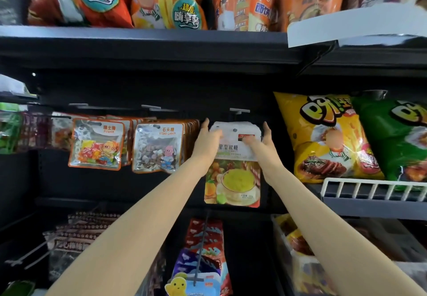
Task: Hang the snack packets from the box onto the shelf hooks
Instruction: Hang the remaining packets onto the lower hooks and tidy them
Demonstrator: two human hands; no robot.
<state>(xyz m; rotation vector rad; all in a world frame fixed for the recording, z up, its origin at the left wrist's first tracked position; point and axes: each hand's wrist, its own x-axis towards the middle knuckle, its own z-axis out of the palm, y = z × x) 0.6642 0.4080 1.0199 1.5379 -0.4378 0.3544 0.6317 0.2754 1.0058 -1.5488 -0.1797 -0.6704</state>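
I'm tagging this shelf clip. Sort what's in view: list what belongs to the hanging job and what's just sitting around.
Part of the job:
- white soft-candy packet, held at its top
- left hand
- right hand
- shelf hook above the packet

Just there:
- stone candy packets, already hung
- yellow chip bag
- green chip bag
- noodle cups on the top shelf
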